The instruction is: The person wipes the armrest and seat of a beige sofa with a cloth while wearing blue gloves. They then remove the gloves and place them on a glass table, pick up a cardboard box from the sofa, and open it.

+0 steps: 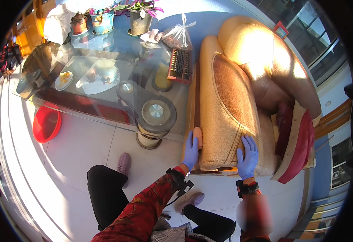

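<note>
A tan leather sofa (225, 145) with a brown patterned panel stands before me, its padded armrest between my hands. My left hand (191, 154), in a thin blue-violet glove, is at the armrest's left side. It presses a folded salmon-pink cloth (198, 137) against the leather; its palm side is hidden. My right hand (247, 157), gloved alike, rests flat on the right part of the armrest, fingers slightly apart and holding nothing. Dark bands with small devices circle both wrists.
Left of the sofa stands a glass-topped coffee table (152, 132) with round supports. An abacus (179, 65), a tied plastic bag (179, 34), a plate of food scraps (64, 80) and potted plants (140, 21) are there. A red basin (46, 124) sits on the floor. Maroon cushioning (300, 151) leans at right.
</note>
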### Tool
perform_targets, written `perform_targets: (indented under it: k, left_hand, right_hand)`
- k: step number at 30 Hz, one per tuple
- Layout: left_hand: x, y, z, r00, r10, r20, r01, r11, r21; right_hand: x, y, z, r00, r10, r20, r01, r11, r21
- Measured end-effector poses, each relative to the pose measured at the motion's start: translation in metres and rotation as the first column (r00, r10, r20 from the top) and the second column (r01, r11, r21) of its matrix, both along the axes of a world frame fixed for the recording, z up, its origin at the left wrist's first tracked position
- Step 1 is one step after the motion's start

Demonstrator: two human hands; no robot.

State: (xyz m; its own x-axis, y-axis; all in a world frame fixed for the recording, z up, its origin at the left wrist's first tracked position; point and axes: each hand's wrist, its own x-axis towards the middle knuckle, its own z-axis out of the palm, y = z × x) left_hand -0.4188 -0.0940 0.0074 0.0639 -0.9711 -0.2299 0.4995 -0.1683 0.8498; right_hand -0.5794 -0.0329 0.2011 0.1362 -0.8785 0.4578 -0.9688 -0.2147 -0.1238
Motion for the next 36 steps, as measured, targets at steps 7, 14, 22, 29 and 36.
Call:
perform_targets:
  k: [7,14,22,29,36]
  left_hand:
    - [0.0,-0.007,0.008,0.992,-0.072,0.104,0.092,0.975,-0.202]
    - [0.0,-0.057,-0.003,0.987,-0.142,0.068,0.156,0.951,-0.266]
    - [-0.003,-0.128,-0.012,0.994,-0.104,0.028,0.108,0.933,-0.344]
    - [-0.004,-0.157,0.0,0.994,-0.106,-0.007,0.099,0.95,-0.295]
    - [0.0,-0.054,0.003,0.993,-0.115,-0.022,0.103,0.949,-0.297]
  right_hand:
    - [0.0,0.0,0.0,1.0,0.001,-0.026,0.0,0.999,0.034]
    - [0.004,-0.003,0.002,0.998,-0.035,-0.049,0.039,0.996,0.079]
    - [0.007,-0.006,0.004,0.997,-0.031,-0.065,0.038,0.994,0.1]
    - [0.005,-0.007,0.002,0.999,-0.025,-0.041,0.029,0.996,0.09]
    - [0.007,-0.006,0.003,0.999,-0.022,-0.025,0.024,0.997,0.076]
